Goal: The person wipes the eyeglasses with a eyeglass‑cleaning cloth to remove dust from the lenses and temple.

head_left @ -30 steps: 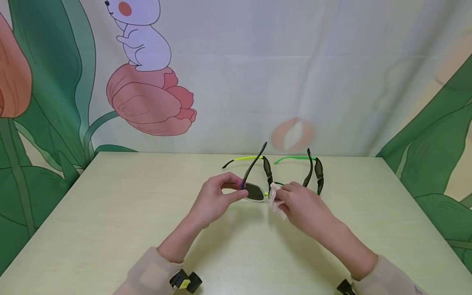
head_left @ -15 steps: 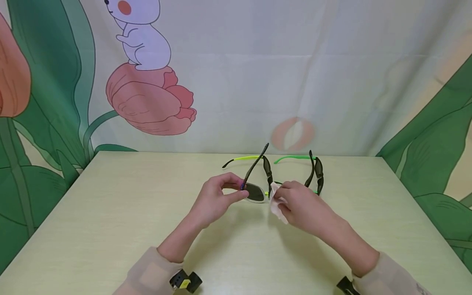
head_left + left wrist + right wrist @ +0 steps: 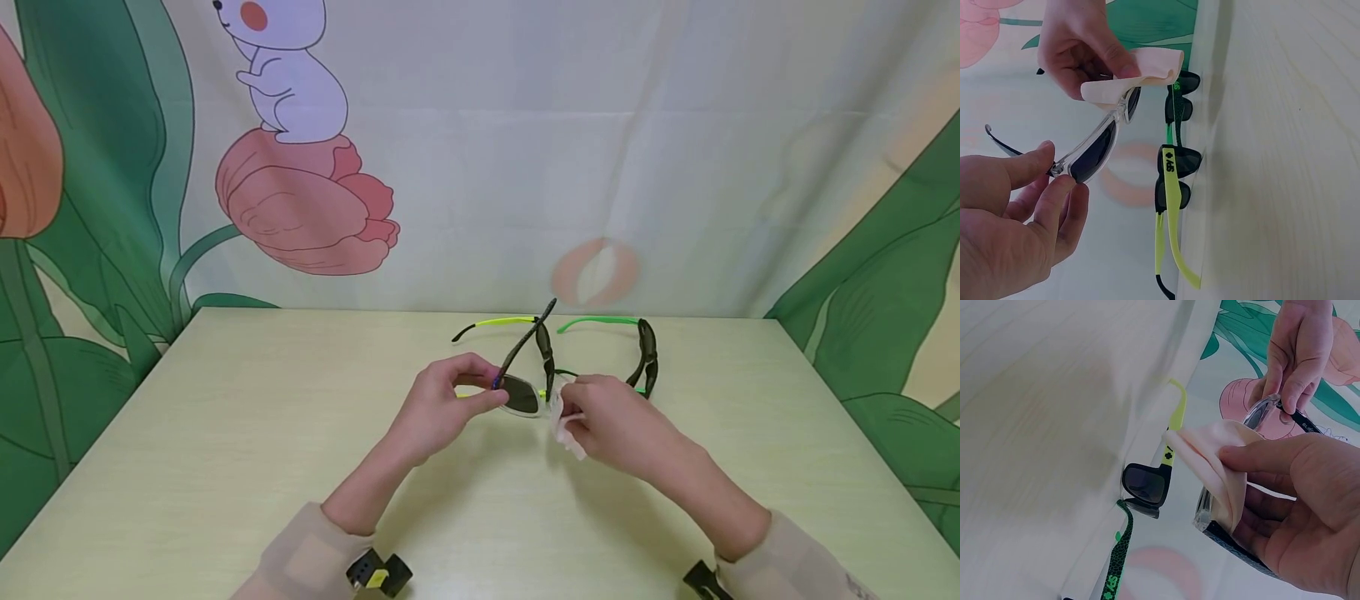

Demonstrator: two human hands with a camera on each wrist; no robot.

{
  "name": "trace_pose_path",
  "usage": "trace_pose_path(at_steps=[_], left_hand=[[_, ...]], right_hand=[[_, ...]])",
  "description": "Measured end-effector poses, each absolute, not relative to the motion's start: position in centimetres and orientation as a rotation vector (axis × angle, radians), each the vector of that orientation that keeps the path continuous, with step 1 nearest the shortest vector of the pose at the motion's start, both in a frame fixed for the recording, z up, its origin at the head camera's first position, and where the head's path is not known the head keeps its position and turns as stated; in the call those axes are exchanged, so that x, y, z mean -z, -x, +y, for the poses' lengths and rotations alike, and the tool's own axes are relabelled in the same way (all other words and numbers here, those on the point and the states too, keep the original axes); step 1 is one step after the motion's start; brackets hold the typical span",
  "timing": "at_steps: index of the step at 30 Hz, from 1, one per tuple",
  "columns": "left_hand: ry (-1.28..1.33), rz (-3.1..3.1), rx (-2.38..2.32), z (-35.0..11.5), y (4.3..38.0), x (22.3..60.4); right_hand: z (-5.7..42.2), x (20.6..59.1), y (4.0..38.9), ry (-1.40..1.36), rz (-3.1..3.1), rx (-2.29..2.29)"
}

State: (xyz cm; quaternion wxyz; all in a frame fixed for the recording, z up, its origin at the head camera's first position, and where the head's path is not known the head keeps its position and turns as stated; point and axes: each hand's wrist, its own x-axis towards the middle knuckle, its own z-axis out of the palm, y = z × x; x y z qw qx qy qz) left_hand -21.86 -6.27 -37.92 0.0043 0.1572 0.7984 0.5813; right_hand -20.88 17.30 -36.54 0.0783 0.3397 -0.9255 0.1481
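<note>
My left hand [image 3: 442, 408] pinches a pair of sunglasses [image 3: 521, 395] at one hinge, thumb in front and fingers behind. The sunglasses have a clear frame, dark lenses and dark temples; they are held up above the table. My right hand [image 3: 618, 421] pinches a pale pink cloth [image 3: 564, 429], folded over the other lens. In the left wrist view the cloth [image 3: 1141, 75] covers the top of that far lens. The right wrist view shows the cloth [image 3: 1225, 465] between thumb and fingers, with a clear frame corner and dark temple below it. That lens is mostly hidden.
Behind the hands stand black-framed sunglasses with yellow temples [image 3: 1172, 212]. To their right are black-framed sunglasses with green on the temples [image 3: 648, 358]. Both rest on the pale wooden table [image 3: 247, 433], near its back edge. A printed curtain [image 3: 480, 167] hangs behind.
The held sunglasses have tilted slightly, and their temple tips have shifted right and lower. My right hand and the cloth have moved a little down along the lens. The other sunglasses stay put.
</note>
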Motion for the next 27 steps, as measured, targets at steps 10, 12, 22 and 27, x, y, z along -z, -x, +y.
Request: trace_pose_path(at_steps=[10,12,22,27], left_hand=[[-0.535,2.527,-1.791,-6.49,21.74,37.78],[-0.535,2.528,-1.79,-6.49,21.73,37.76],[-0.505,2.539,-1.806,-6.39,21.73,37.61],[-0.49,2.548,-1.805,-6.35,21.69,37.57]], right_hand=[[17.23,36.37,20.7,-1.002,-2.755,-0.4],[17.18,36.31,20.69,-1.018,-2.732,-0.389],[17.21,36.4,20.76,-1.014,-2.708,-0.382],[17.13,36.39,20.79,-0.966,-2.77,-0.424]])
